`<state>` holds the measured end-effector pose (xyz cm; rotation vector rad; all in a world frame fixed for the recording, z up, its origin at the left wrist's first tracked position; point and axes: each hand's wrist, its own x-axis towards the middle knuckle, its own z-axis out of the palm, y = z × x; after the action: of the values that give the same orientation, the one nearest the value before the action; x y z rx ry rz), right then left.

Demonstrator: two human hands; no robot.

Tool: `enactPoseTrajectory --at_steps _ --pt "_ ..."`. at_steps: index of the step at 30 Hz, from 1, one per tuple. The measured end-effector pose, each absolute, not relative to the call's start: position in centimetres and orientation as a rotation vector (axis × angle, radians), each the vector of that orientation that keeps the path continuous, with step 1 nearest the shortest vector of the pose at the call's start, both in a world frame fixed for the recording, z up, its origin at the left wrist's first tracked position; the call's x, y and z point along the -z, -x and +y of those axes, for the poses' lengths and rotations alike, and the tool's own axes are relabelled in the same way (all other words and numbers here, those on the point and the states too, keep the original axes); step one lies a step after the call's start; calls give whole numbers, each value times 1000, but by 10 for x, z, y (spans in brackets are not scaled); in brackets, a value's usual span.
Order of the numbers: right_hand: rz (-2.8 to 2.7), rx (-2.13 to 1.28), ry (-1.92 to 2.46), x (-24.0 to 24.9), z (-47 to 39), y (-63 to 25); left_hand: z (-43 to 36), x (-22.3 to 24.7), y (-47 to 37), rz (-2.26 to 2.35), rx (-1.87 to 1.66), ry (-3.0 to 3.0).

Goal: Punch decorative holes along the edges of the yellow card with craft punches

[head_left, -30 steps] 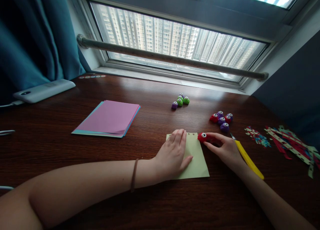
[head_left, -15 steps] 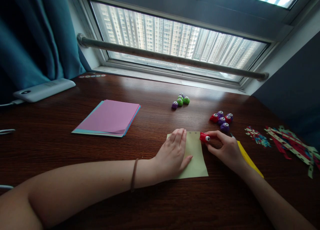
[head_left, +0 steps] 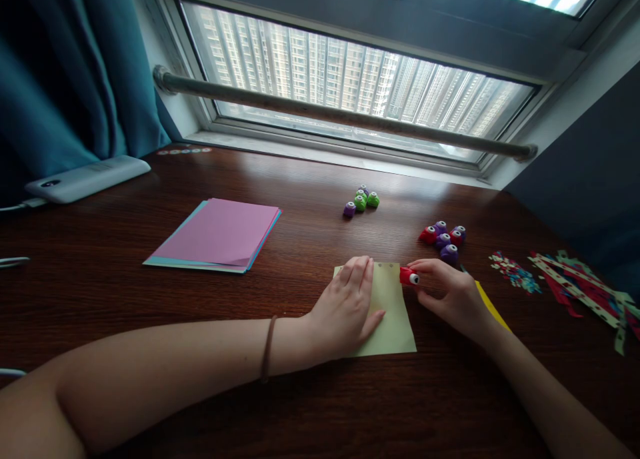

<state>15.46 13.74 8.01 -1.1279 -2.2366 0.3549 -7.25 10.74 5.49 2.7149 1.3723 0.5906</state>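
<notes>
My left hand [head_left: 345, 306] lies flat, fingers stretched out, on a pale yellow sheet of paper [head_left: 395, 326]. Small punched holes run along the sheet's far edge. At the sheet's upper right edge is a small red craft punch [head_left: 407, 276] with a white-and-black button. My right hand [head_left: 453, 296] grips this punch between thumb and fingers. Just beyond that hand sits a cluster of red and purple punches, among them a purple punch [head_left: 449, 254]. Partly hidden under my right forearm is a yellow-handled tool [head_left: 493, 306].
A stack of coloured paper [head_left: 215, 236] lies left of centre. Green and purple punches [head_left: 361, 202] stand farther back. Paper confetti [head_left: 515, 272] and punched paper strips [head_left: 580, 282] are at the right. A white phone [head_left: 90, 179] with a cable rests at the left, near the window.
The red punch has shifted slightly down along the sheet's right edge with my right hand. My right forearm covers more of the yellow handle. My left hand stays put.
</notes>
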Motion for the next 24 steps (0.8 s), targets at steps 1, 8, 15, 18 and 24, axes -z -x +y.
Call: enactPoseTrajectory --at_steps 1,8,15,18,24 --pt "-2257 -353 1112 -81 138 -155 107 -55 73 1371 -592 -2713" --pt "-2298 -367 1090 -84 137 -156 108 -57 72 1376 -575 -2717" --pt "-2347 -378 1055 -88 137 -158 108 -57 72 1372 -589 -2718" --pt "-2336 -328 1037 -89 138 -161 108 -56 72 1373 -595 -2709" --pt "-2365 -283 976 -91 138 -164 107 -56 72 1367 -594 -2713"
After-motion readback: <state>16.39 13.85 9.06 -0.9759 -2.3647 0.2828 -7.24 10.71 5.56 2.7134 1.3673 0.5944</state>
